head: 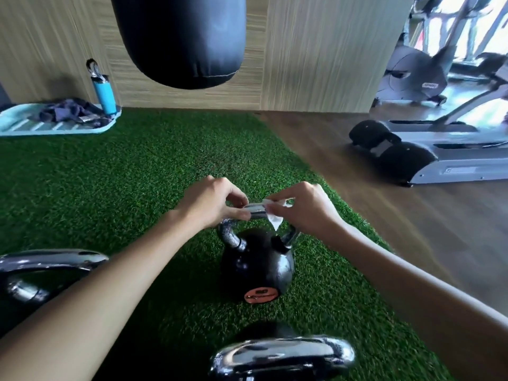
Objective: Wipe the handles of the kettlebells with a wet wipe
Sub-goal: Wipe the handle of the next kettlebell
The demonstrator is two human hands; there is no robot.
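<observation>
A black kettlebell (257, 268) with a chrome handle (255, 210) stands on the green turf in the middle. My left hand (211, 203) grips the left part of the handle's top bar. My right hand (299, 209) pinches a white wet wipe (273, 218) wrapped over the right part of the bar, a corner of the wipe hanging down. Two more kettlebells show only their chrome handles: one at the left edge (46, 262), one at the bottom (283, 353).
A black punching bag (178, 37) hangs overhead at the back. A light blue tray (16, 125) with dark cloth and a blue bottle (104, 92) sits at back left. A treadmill (428, 152) stands on the wooden floor at right.
</observation>
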